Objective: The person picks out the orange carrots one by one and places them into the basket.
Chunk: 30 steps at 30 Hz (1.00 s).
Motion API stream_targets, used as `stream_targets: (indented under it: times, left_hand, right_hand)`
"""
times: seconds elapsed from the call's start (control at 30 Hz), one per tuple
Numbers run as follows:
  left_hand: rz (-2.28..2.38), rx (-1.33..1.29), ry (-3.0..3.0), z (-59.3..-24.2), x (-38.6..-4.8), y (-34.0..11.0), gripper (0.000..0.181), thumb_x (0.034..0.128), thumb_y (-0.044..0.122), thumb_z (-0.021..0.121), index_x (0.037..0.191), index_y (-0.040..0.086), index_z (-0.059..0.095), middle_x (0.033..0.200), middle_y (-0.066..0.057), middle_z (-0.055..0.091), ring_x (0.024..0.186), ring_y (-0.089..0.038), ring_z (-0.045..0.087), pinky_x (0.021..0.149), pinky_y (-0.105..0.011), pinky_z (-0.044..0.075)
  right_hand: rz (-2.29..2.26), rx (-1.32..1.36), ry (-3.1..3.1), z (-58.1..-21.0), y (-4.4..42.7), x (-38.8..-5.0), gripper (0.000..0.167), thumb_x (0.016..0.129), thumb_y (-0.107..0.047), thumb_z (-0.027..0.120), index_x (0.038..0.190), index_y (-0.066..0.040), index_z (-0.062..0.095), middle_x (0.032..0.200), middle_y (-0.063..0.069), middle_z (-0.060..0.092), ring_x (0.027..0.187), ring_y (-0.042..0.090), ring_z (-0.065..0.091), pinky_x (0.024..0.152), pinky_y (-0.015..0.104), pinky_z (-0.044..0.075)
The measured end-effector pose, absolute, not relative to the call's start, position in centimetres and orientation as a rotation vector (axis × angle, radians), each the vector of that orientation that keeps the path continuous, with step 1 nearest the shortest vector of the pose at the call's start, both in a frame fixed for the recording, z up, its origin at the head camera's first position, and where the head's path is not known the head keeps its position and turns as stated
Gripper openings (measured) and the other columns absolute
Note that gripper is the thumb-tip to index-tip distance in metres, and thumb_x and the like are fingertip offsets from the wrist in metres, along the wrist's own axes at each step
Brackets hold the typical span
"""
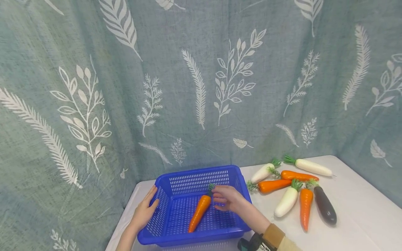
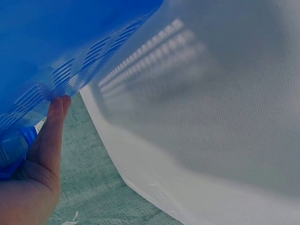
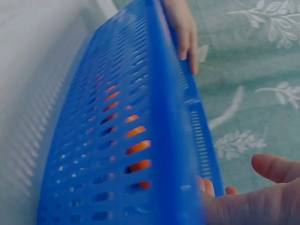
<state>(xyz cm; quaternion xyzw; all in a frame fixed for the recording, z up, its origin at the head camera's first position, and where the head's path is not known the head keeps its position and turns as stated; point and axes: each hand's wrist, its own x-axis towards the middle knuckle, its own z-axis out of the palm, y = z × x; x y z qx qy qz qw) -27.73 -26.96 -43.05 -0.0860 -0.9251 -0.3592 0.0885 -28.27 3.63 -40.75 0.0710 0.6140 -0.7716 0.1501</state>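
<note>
A: Where does the orange carrot point(image 1: 199, 212) lie?

B: Inside a blue basket point(image 1: 193, 239), on its slotted floor, set at a slant. The narrow tip points toward the near side, and the leafy green top toward the far side.

A: And the right hand point(image 1: 230, 198)?

B: Over the basket's right half, fingertips right beside that green top. The carrot's orange body stretches away from them, toward the near left. Whether a fingertip brushes the leaves, I cannot tell.

A: Is it grasping anything?

B: No, the grip is released. The right-wrist view shows the thumb standing well away from the fingers, with nothing pinched between them.

A: The left hand point(image 1: 145, 210)?

B: At the basket's left side, well apart from the carrot. Its fingers lie extended along the rim, touching the basket but not clenched.

A: What fills the right of the scene?

B: Three white radishes point(image 1: 287, 202), three more carrots point(image 1: 306, 207) and a dark eggplant point(image 1: 325, 205), grouped on a white table point(image 1: 361, 211) outside the basket. A green curtain point(image 1: 176, 35) printed with pale leaves hangs behind.
</note>
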Motion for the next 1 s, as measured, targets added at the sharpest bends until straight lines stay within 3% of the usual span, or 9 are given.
stream_targets:
  times: [0.13,0.33,0.5,0.8,1.0]
  left_hand:
    - [-1.068,-0.258,-2.758,-43.1,-27.8,-27.0,0.05,0.1009,0.009,0.047,0.144,-0.013,0.033,0.154,-0.027,0.025,0.139,-0.047,0.025,0.111,-0.06,0.023]
    - [-1.051,-0.241,-2.774,-43.0,-27.9,-27.1,0.051,0.1015,0.01,0.047,0.145,-0.012,0.032,0.154,-0.027,0.025,0.139,-0.048,0.025,0.111,-0.061,0.023]
    - [-1.048,-0.24,-2.79,-42.9,-27.9,-26.9,0.051,0.1016,0.01,0.046,0.145,-0.012,0.032,0.154,-0.027,0.025,0.139,-0.048,0.025,0.111,-0.061,0.023]
    - [-1.027,-0.241,-2.777,-43.1,-28.0,-26.9,0.051,0.0998,0.008,0.049,0.144,-0.013,0.034,0.153,-0.027,0.027,0.137,-0.049,0.027,0.11,-0.062,0.025]
    - [-1.047,-0.236,-2.789,-42.8,-27.7,-26.7,0.052,0.1003,0.009,0.048,0.144,-0.013,0.033,0.154,-0.027,0.025,0.138,-0.048,0.026,0.11,-0.062,0.023]
  right_hand:
    - [-2.214,0.116,1.756,-40.1,4.2,-28.2,0.049,0.094,-0.008,0.056,0.137,0.011,0.042,0.132,0.034,0.048,0.122,0.047,0.048,0.092,0.051,0.05]
    - [-2.162,-0.033,1.836,-39.6,5.3,-27.9,0.045,0.098,-0.01,0.052,0.136,0.012,0.042,0.123,0.026,0.056,0.116,0.045,0.052,0.093,0.054,0.05]
    - [-2.16,-0.1,1.855,-39.1,6.6,-27.7,0.046,0.099,-0.011,0.05,0.138,0.012,0.041,0.125,0.028,0.055,0.12,0.047,0.051,0.095,0.057,0.048]
    - [-2.178,-0.135,1.897,-38.1,9.2,-27.8,0.047,0.1,-0.014,0.05,0.14,0.009,0.04,0.132,0.031,0.05,0.121,0.041,0.052,0.095,0.05,0.05]
    - [-2.179,-0.233,1.891,-37.9,11.5,-27.8,0.051,0.103,-0.016,0.046,0.145,0.009,0.032,0.139,0.032,0.044,0.125,0.04,0.05,0.1,0.048,0.047]
